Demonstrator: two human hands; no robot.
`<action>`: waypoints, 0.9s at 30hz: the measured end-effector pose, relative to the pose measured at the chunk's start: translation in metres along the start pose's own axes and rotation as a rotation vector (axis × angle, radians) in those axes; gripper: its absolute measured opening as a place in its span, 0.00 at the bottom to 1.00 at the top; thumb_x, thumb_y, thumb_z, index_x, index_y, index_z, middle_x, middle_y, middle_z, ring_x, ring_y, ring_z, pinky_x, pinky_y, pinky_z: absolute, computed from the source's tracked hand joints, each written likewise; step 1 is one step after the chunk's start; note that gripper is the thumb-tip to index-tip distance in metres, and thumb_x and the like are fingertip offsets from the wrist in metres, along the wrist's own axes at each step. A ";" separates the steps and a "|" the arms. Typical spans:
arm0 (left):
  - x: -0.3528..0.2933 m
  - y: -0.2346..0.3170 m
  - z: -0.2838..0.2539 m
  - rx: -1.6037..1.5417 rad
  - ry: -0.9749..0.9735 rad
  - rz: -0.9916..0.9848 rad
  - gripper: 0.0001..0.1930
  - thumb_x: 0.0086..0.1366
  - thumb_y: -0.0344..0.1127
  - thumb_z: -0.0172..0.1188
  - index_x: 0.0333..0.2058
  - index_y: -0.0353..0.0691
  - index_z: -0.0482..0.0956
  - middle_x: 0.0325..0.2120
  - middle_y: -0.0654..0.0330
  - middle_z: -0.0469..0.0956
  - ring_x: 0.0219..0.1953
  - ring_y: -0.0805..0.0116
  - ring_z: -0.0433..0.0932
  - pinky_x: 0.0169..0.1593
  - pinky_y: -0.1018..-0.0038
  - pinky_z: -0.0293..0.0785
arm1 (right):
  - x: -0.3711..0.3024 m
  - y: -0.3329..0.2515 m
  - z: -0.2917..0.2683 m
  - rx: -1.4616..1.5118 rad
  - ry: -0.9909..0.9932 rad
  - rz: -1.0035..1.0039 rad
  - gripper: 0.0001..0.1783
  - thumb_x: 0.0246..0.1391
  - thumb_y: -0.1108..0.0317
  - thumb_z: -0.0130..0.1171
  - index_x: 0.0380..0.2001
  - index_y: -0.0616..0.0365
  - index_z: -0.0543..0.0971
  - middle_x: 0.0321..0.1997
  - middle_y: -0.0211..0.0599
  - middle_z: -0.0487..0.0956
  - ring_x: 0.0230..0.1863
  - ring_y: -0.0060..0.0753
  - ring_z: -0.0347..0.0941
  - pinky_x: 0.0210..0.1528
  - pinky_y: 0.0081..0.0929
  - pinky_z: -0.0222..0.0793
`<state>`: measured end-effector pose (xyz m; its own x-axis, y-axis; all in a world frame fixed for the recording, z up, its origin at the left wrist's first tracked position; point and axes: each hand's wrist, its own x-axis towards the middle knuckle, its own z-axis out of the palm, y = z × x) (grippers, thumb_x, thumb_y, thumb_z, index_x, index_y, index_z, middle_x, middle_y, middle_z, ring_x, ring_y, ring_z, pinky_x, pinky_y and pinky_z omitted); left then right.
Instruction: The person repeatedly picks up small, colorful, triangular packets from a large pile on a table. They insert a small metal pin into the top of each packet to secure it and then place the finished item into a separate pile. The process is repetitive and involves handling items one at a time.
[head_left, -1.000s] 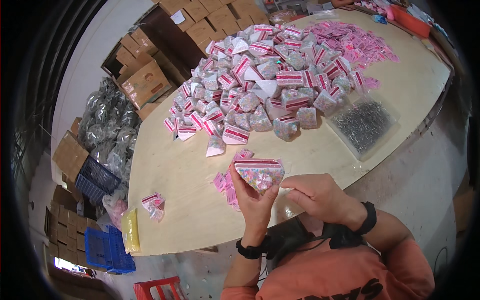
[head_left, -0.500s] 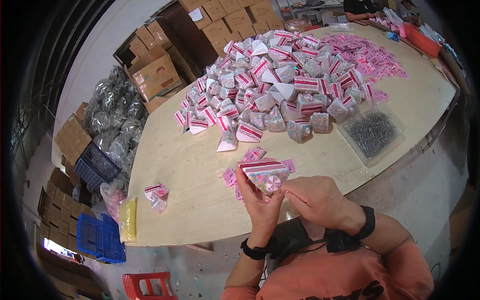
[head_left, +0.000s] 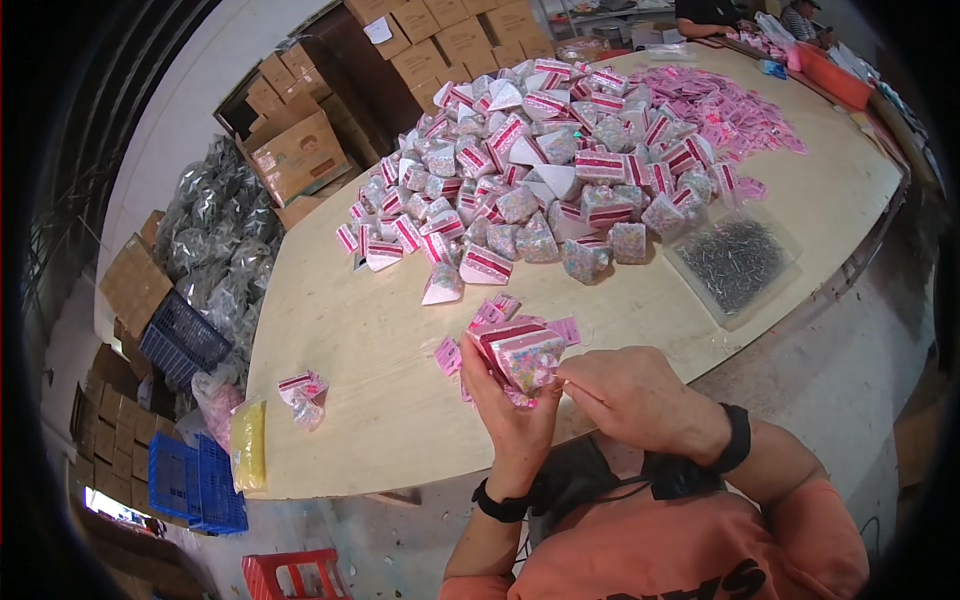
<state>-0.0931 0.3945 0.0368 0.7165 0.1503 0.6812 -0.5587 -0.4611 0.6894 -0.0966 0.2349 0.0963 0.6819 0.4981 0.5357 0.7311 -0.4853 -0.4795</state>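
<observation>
Head view: the table's (head_left: 340, 350) near edge passes just under the hands at six o'clock, bare wood opens toward nine, the pile (head_left: 535, 205) fills twelve and the tray (head_left: 727, 318) sits at two. The left hand (head_left: 516, 428) holds the slice (head_left: 530, 358) from below, at its seven o'clock, pink cards (head_left: 448, 355) near at nine. The right hand (head_left: 640, 397) comes in at four, fingertips pinched narrow beside the slice; whether they grip anything, I cannot tell.

The left hand (head_left: 522, 425) hides part of the cake (head_left: 530, 358), anything the right hand (head_left: 640, 398) pinches is too small to tell, and the view's lower edge crops the stool (head_left: 290, 557).
</observation>
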 end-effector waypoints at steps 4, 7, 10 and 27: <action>0.000 0.002 -0.002 0.199 -0.005 0.098 0.50 0.42 0.29 0.70 0.59 0.25 0.46 0.54 0.41 0.58 0.54 0.45 0.60 0.57 0.59 0.55 | 0.002 -0.002 -0.006 -0.031 -0.106 0.059 0.05 0.49 0.68 0.48 0.29 0.57 0.71 0.27 0.40 0.76 0.31 0.46 0.74 0.28 0.41 0.68; -0.001 0.003 -0.003 0.197 -0.007 0.100 0.50 0.42 0.29 0.70 0.59 0.25 0.46 0.54 0.41 0.58 0.54 0.45 0.60 0.57 0.59 0.55 | 0.002 0.000 -0.005 -0.009 -0.093 0.064 0.06 0.50 0.67 0.48 0.27 0.58 0.71 0.27 0.41 0.76 0.30 0.48 0.74 0.28 0.42 0.67; -0.001 0.008 -0.005 0.227 -0.041 0.114 0.48 0.46 0.27 0.66 0.60 0.27 0.44 0.54 0.45 0.55 0.56 0.52 0.59 0.58 0.64 0.56 | 0.001 0.005 -0.001 0.032 -0.050 0.075 0.07 0.50 0.67 0.48 0.26 0.58 0.71 0.26 0.42 0.75 0.30 0.50 0.73 0.28 0.43 0.67; -0.002 0.010 -0.002 0.216 -0.055 0.095 0.45 0.48 0.24 0.63 0.60 0.28 0.45 0.53 0.48 0.55 0.56 0.56 0.60 0.59 0.66 0.56 | -0.005 0.005 0.003 0.003 0.029 0.106 0.06 0.47 0.71 0.50 0.30 0.56 0.75 0.25 0.40 0.75 0.29 0.47 0.73 0.28 0.38 0.67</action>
<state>-0.1012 0.3911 0.0425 0.6901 0.0521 0.7219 -0.5264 -0.6484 0.5500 -0.0964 0.2323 0.0887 0.7546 0.4229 0.5017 0.6549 -0.5321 -0.5366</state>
